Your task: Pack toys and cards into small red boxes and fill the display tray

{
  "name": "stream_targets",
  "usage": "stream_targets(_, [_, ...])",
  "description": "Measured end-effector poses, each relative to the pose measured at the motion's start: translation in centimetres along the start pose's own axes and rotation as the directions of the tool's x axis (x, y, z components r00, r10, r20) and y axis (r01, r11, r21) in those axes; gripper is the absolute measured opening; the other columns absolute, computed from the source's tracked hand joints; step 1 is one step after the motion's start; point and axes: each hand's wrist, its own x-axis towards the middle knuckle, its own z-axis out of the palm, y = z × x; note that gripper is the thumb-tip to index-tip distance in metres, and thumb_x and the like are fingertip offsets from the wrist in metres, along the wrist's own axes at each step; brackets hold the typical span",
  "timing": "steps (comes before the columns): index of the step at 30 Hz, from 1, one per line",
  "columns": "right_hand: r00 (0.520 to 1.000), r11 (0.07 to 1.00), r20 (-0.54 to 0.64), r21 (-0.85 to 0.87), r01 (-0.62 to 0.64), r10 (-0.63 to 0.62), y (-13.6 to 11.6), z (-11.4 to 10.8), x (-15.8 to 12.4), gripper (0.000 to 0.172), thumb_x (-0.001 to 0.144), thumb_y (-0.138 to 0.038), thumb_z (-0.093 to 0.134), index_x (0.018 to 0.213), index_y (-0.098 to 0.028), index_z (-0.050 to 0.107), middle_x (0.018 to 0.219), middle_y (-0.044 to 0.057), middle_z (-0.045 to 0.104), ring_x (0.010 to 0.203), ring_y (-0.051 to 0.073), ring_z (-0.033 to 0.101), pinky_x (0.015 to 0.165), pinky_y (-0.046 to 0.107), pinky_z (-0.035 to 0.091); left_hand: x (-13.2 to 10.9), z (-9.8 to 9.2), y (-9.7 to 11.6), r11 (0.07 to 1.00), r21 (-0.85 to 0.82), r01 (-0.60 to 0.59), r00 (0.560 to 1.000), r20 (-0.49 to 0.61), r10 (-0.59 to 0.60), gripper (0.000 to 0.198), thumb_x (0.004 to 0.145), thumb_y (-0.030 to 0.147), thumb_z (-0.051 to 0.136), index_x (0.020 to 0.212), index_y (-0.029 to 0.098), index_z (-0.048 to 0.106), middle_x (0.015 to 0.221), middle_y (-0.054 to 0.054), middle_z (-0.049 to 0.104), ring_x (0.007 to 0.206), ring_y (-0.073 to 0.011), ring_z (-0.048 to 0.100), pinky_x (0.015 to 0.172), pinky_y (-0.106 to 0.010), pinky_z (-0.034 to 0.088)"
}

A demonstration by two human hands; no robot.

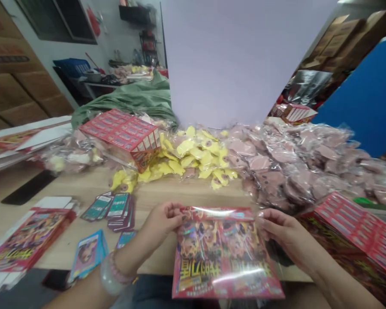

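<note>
A glossy red printed packet [227, 257] with cartoon pictures and yellow lettering hangs in front of me at the table's near edge. My left hand [162, 221] pinches its upper left corner, fingers closed. At the upper right corner, my right hand [276, 225] also grips it between thumb and fingers. Light glares off its shiny front, and its back is hidden. Near my left forearm lie stacks of teal-backed cards [120, 206] and a blue-bordered card pile [88, 253].
Yellow bagged pieces [193, 154] and a heap of pink bagged pieces [292, 159] line the back. A red box [120, 131] stands among them, another red box [357, 236] at right. Flat red printed cartons [28, 236] and a black slab [28, 187] lie left.
</note>
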Motion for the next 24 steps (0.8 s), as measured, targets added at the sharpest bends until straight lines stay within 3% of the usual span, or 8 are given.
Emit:
stream_targets(5, [0.99,0.988,0.006,0.063,-0.141,0.141,0.2,-0.2,1.8,0.031,0.058,-0.04,0.078,0.065,-0.016,0.058,0.053,-0.005,0.053,0.047,0.006,0.042,0.047,0.018,0.032,1.1,-0.6,-0.2,0.993,0.075,0.087,0.996,-0.005,-0.087,0.032,0.056,0.039,0.074,0.066,0.013,0.059,0.052,0.002,0.057,0.044,-0.0084,0.049,0.045,-0.02,0.039])
stream_targets(12, [0.971,0.969,-0.016,0.069,-0.235,0.237,-0.6,-0.2,2.7,0.032,0.057,-0.042,0.077,0.062,-0.014,0.061,0.054,-0.003,0.055,0.048,0.006,0.043,0.046,0.018,0.032,1.9,-1.2,0.6,0.97,0.14,0.198,0.98,0.008,-0.201,0.03,0.059,0.042,0.07,0.068,0.014,0.064,0.051,0.002,0.059,0.043,-0.0086,0.05,0.043,-0.018,0.04])
stream_targets(18, [0.969,0.967,-0.009,0.072,-0.244,0.245,0.0,-0.5,3.1,0.029,0.059,-0.039,0.077,0.063,-0.015,0.061,0.051,-0.004,0.054,0.043,0.005,0.042,0.043,0.018,0.033,2.0,-1.0,0.8,0.97,0.084,0.228,0.972,-0.081,-0.222,0.036,0.052,0.039,0.076,0.075,0.015,0.063,0.055,0.001,0.061,0.045,-0.01,0.052,0.044,-0.019,0.042])
stream_targets(24, [0.942,0.939,-0.019,0.088,-0.332,0.335,0.1,-0.7,3.4,0.03,0.057,-0.042,0.078,0.063,-0.017,0.061,0.047,-0.005,0.053,0.039,0.004,0.041,0.039,0.016,0.034,2.3,-1.0,0.5,0.954,0.026,0.299,0.953,-0.064,-0.297,0.037,0.051,0.042,0.076,0.066,0.014,0.056,0.05,0.002,0.059,0.042,-0.0093,0.052,0.044,-0.02,0.042])
